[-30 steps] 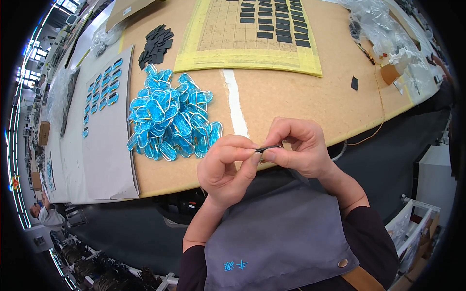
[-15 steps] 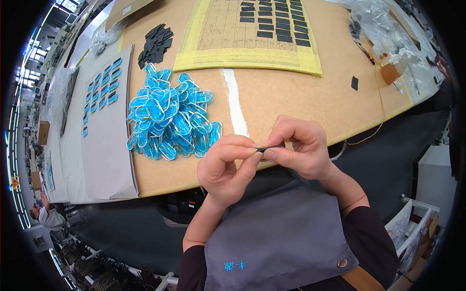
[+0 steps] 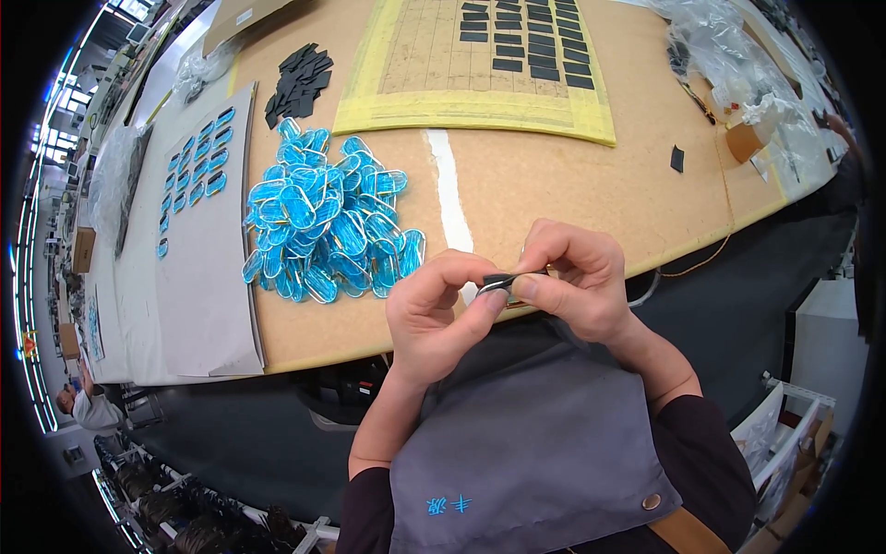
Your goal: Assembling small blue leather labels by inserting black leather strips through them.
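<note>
Both hands are working close together over the near edge of the table [image 3: 572, 194], just above the dark apron [image 3: 526, 443]. The left hand [image 3: 434, 309] is pinching a small black piece [image 3: 498, 280] between thumb and index finger; a pale rim is showing along its lower side. The right hand [image 3: 581, 286] is pinching the same piece toward its other end, thumb nearly meeting the left thumb. Fingers are hiding much of the piece; its full shape cannot be told.

Left of the hands, a heap of blue ovals [image 3: 328, 222] with pale rims is lying on the table. Farther left, more ovals [image 3: 198, 171] with black middles are sitting in rows on a grey board [image 3: 208, 305]. Beyond the heap, black strips [image 3: 300, 83] are lying in a loose pile. Black rectangles [image 3: 543, 51] are lining a yellow-edged board [image 3: 461, 115]. One black scrap [image 3: 677, 159] is lying alone at right, near clear plastic [image 3: 720, 55].
</note>
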### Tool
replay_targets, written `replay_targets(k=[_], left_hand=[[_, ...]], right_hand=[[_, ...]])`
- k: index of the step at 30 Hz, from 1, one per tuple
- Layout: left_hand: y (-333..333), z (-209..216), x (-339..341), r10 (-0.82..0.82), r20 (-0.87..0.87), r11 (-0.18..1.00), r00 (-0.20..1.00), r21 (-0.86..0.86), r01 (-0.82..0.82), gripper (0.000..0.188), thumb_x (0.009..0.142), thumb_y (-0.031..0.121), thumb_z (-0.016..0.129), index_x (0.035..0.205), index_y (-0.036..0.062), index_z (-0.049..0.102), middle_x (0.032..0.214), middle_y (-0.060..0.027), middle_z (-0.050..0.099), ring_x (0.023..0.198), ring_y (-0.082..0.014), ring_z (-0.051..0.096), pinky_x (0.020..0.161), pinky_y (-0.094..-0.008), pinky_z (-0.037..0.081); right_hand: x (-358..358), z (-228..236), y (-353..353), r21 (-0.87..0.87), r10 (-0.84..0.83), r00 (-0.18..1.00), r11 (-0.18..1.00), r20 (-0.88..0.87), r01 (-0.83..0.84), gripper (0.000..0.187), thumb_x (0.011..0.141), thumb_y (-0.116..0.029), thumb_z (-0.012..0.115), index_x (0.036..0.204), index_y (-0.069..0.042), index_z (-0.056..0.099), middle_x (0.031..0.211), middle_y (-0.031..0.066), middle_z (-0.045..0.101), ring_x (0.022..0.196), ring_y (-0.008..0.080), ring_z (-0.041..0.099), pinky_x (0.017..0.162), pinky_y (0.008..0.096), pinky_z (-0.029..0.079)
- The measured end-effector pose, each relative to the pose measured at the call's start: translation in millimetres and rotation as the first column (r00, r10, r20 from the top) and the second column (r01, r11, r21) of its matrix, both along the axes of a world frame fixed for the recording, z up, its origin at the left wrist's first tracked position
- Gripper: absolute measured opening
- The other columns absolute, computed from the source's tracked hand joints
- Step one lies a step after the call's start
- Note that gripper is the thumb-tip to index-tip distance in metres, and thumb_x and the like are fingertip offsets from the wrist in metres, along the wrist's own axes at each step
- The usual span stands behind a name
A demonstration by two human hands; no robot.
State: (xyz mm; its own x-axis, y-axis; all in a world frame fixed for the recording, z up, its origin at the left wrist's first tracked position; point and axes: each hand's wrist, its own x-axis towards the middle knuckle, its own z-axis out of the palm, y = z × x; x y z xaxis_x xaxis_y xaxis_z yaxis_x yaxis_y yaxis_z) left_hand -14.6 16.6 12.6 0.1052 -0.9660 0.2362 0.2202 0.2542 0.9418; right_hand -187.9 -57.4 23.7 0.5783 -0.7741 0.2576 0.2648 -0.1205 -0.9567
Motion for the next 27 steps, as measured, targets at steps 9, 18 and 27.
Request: replay_targets(k=[9, 18, 27], left_hand=[[1.1, -1.2, -5.6, 0.000, -0.174, 0.999, 0.985, 0.051, 0.009, 0.013, 0.087, -0.006, 0.062, 0.100, -0.0043, 0.061, 0.095, -0.0067, 0.062, 0.083, -0.0071, 0.058, 0.071, -0.0203, 0.045], [1.5, -1.8, -5.4, -0.004, -0.189, 0.999, 0.982, 0.053, 0.015, 0.011, 0.087, -0.006, 0.062, 0.098, -0.0036, 0.061, 0.095, -0.0068, 0.062, 0.084, -0.0075, 0.058, 0.072, -0.0204, 0.046], [-0.3, -1.4, -5.1, -0.020, -0.229, 1.000, 0.973, 0.009, 0.022, 0.012, 0.086, -0.008, 0.062, 0.096, -0.0027, 0.062, 0.095, -0.0099, 0.063, 0.085, -0.0118, 0.059, 0.073, -0.0230, 0.047]], right_hand=[[4.4, 0.4, 4.3, 0.082, -0.042, 0.999, 0.996, -0.001, 0.042, 0.006, 0.082, -0.001, 0.068, 0.086, 0.000, 0.064, 0.079, 0.0008, 0.062, 0.069, 0.0044, 0.050, 0.062, 0.0207, 0.041], [4.0, -0.3, 4.4, 0.092, -0.042, 0.999, 0.995, -0.008, 0.043, 0.006, 0.083, -0.001, 0.068, 0.086, 0.000, 0.064, 0.078, -0.0003, 0.062, 0.069, 0.0033, 0.050, 0.061, 0.0199, 0.040], [4.8, -0.6, 5.8, 0.096, -0.029, 1.000, 0.995, 0.010, 0.028, 0.006, 0.083, -0.002, 0.068, 0.087, 0.000, 0.064, 0.079, -0.0001, 0.062, 0.071, 0.0035, 0.050, 0.062, 0.0202, 0.041]])
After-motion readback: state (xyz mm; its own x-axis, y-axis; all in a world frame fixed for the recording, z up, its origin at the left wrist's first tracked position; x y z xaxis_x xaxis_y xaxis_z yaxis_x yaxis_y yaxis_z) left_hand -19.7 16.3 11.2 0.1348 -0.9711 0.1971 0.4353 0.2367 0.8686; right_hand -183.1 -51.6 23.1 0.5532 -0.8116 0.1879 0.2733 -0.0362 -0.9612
